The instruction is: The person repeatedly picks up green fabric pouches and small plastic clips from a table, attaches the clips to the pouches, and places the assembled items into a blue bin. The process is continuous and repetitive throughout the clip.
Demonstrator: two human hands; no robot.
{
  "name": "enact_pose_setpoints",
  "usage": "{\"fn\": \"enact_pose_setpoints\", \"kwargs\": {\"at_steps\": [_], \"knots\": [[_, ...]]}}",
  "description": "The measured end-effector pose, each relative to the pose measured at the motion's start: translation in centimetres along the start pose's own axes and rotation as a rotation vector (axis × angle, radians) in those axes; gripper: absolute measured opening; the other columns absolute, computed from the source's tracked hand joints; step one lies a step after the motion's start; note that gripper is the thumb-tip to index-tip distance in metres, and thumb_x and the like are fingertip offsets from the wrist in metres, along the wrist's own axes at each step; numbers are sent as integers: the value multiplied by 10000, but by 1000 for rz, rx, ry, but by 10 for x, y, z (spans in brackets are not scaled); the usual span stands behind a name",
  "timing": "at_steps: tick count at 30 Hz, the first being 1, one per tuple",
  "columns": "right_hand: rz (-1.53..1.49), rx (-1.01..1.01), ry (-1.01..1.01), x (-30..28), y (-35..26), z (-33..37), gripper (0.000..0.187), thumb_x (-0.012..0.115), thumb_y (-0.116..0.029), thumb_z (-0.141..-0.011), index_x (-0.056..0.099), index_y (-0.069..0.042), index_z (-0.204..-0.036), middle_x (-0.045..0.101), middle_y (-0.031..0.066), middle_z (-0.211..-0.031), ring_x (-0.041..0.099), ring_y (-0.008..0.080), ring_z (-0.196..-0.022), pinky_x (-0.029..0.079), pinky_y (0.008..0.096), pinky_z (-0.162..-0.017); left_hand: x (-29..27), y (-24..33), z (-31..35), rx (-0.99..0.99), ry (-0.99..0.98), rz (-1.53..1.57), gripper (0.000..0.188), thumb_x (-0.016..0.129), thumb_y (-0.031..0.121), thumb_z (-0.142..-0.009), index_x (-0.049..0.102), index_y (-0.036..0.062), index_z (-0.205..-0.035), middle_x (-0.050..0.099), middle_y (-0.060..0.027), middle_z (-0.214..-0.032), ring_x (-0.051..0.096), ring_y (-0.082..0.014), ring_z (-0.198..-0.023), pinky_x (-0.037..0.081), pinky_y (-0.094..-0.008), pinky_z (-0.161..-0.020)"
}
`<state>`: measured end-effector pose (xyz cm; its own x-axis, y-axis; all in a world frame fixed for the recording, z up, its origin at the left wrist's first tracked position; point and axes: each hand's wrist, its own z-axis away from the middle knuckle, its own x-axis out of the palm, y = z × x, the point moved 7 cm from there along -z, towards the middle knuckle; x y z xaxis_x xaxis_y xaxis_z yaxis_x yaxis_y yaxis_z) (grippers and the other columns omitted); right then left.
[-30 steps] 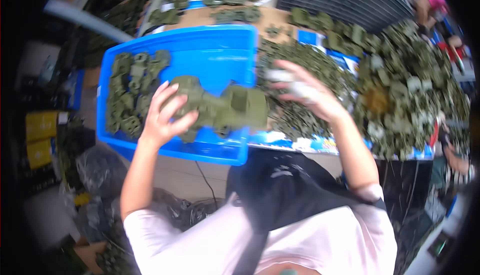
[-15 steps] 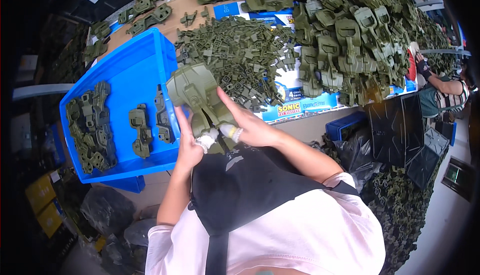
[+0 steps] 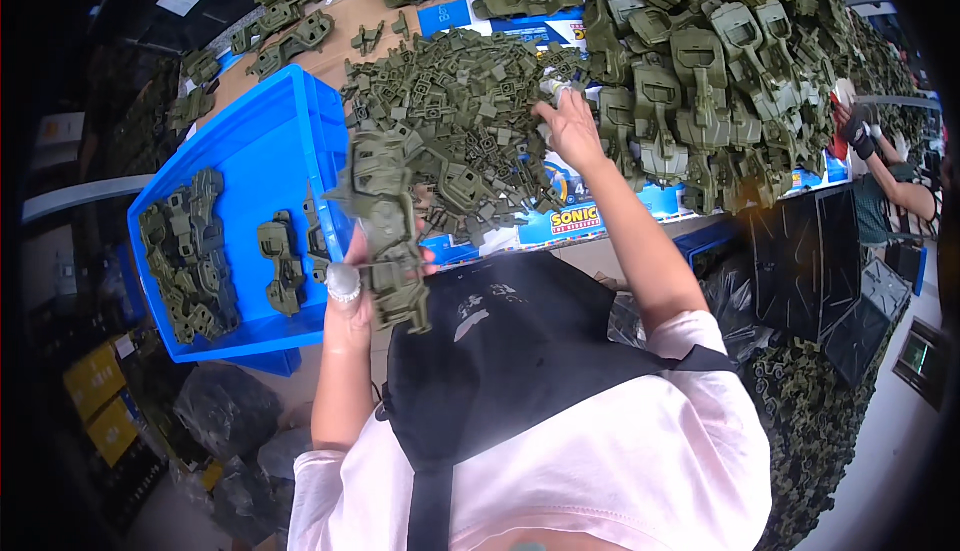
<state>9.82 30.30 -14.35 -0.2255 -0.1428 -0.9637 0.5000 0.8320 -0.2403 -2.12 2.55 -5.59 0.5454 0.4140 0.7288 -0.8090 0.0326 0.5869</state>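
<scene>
My left hand [image 3: 350,301] is closed around a dark green plastic vehicle chassis [image 3: 385,231], held upright beside the blue bin with its hollow side showing. White wrapping covers the thumb. Stretched forward, my right hand [image 3: 574,133] reaches the right side of a heap of small green plastic parts [image 3: 460,101]. Its fingers are extended with the thumb apart, and the wrapped fingertips are over the parts; nothing is visible in them. Inside the blue bin [image 3: 255,121], several similar green chassis [image 3: 185,256] lie in rows on the left, with another chassis [image 3: 281,263] near the middle.
Large green vehicle bodies [image 3: 697,61] are piled on the right of the table, close to my right hand. Black crates [image 3: 800,261] and clear plastic bags [image 3: 735,311] stand below the table's right side. At the far right, another person's black-gloved hand [image 3: 858,134] is at work.
Both hands held the green piece together before. My right hand has let go and moved forward to the heap of small parts. My left hand has turned the piece, showing its hollow side.
</scene>
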Motion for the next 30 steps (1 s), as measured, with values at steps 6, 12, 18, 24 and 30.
{"fn": "enact_pose_setpoints", "kwargs": {"at_steps": [6,12,18,24,30], "knots": [[-302,44,-150,-31,-15,-2,213,617,-169,-786,568,-93,-978,609,128,-903,598,321,-870,470,408,-744,0,8,-21,4,97,-125,650,421,506,-893,346,4,-1298,544,-176,-1143,605,-333,-931,516,-456,-801],[-654,-262,115,-141,-112,25,309,685,-171,-757,605,-106,-1048,630,96,-849,610,285,-788,505,358,-707,34,18,-33,9,58,-278,663,620,268,-824,268,155,-1375,565,-129,-1110,648,-269,-802,552,-383,-701],[-324,-360,-65,-149,-138,24,271,585,-15,-644,566,-60,-911,540,141,-804,576,316,-815,497,403,-638,35,11,-47,-95,-74,-489,561,640,142,-794,401,45,-1292,564,-55,-1111,544,-115,-975,450,-254,-825],[-297,-350,-168,-144,-139,27,176,560,-28,-674,522,-39,-845,529,137,-774,582,314,-751,496,411,-588,44,11,-49,-50,-76,-580,518,655,73,-765,452,38,-1240,588,-54,-1054,563,-110,-899,471,-264,-761],[-259,-547,-137,-127,-147,30,173,572,-40,-661,535,-48,-830,512,108,-714,590,283,-666,499,388,-547,32,2,-47,-77,-62,-651,462,662,72,-766,485,35,-1191,604,-43,-999,573,-106,-855,481,-259,-711]]}}
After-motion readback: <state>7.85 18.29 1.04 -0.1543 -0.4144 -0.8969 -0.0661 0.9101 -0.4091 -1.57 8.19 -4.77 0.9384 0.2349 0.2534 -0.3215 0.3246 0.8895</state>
